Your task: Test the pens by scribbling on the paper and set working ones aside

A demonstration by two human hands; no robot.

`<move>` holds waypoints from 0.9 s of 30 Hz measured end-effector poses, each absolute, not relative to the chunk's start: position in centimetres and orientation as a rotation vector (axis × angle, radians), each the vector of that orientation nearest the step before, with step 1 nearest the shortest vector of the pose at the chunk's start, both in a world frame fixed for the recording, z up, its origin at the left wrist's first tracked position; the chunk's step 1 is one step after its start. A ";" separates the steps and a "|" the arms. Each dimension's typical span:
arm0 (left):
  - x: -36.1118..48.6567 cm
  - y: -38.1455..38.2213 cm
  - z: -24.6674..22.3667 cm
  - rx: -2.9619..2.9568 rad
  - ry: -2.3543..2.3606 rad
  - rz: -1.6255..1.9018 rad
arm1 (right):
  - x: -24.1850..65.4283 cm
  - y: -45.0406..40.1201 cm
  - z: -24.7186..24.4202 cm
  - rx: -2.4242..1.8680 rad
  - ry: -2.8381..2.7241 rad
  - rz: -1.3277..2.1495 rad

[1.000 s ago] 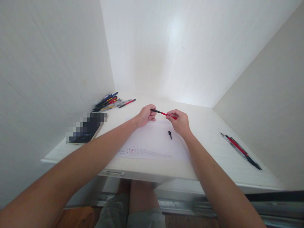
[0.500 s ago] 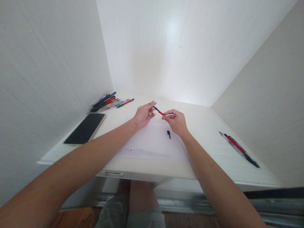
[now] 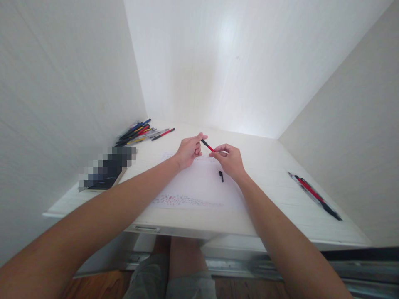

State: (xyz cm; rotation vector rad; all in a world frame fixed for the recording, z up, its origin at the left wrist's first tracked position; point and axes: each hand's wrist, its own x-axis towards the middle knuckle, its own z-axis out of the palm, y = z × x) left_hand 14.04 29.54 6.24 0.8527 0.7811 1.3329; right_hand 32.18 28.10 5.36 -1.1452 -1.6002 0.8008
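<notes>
A red pen with a black grip (image 3: 211, 148) is held above the sheet of paper (image 3: 199, 182). Its red barrel sits between the thumb and fingers of my right hand (image 3: 229, 160). At the pen's black end is my left hand (image 3: 188, 151), its thumb and index finger pinched there and the other fingers curled. A small black pen cap (image 3: 221, 176) lies on the paper below my right hand. Rows of small dark and reddish marks cover the paper's lower edge.
A pile of pens (image 3: 135, 133) lies at the back left, a red pen (image 3: 163, 134) beside it. A phone (image 3: 107, 172), partly pixelated, rests at the left edge. Several pens (image 3: 314, 195) lie on the right. Walls enclose the white desk (image 3: 268, 195) at the back and sides.
The pen has tilted slightly, and more of its black end shows near my left fingers. My right hand has shifted slightly left. The cap still lies on the paper.
</notes>
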 end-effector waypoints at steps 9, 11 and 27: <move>13.5 29.8 6.4 0.954 0.722 1.246 | 32.7 28.6 5.3 -1.069 -1.587 0.907; 13.5 29.8 6.3 0.980 0.701 1.231 | 32.8 28.9 5.1 -1.083 -1.611 0.882; 13.7 29.2 7.3 1.066 0.700 1.266 | 32.0 27.0 6.7 -1.105 -1.792 1.093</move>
